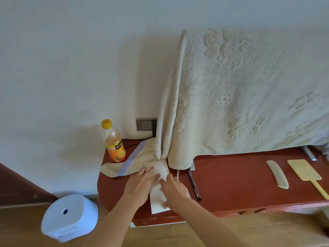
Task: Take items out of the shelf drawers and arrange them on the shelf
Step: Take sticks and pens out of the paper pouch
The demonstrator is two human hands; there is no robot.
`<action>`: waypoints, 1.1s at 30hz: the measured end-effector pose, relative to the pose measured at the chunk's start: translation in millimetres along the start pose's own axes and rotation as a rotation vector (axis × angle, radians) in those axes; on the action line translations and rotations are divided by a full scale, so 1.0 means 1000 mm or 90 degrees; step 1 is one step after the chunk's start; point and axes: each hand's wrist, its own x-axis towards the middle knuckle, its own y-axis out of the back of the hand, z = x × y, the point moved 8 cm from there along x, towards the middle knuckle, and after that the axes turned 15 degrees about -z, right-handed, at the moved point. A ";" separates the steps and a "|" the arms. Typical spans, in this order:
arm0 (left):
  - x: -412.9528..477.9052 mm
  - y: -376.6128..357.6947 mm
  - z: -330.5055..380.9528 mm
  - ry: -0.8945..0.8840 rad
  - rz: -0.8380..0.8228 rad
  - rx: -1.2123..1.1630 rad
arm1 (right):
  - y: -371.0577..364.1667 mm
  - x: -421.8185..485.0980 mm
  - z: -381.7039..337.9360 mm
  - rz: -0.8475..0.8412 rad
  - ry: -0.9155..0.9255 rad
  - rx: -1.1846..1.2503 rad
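Note:
A white folded cloth lies on the red-brown shelf top, reaching from the front edge back toward a hanging blanket. My left hand rests flat on the cloth's left side with fingers straight. My right hand lies on its right side, fingers spread forward, and its thumb sits at the cloth's near edge. Further right on the shelf lie a pale comb and a yellow flat brush. No drawer is in view.
An orange juice bottle stands at the shelf's back left beside a cream towel. A large cream blanket hangs over something behind. A dark pen lies right of the cloth. A wall socket and a white-blue device on the floor are nearby.

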 end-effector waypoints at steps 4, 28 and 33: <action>0.007 -0.005 0.002 -0.022 -0.044 0.046 | 0.001 0.003 -0.002 0.011 -0.017 0.020; 0.005 0.029 -0.006 -0.082 -0.001 -0.175 | 0.094 -0.034 0.003 0.321 0.302 -0.019; 0.001 0.006 -0.030 0.001 -0.059 -0.553 | 0.110 -0.036 -0.021 0.353 0.395 -0.100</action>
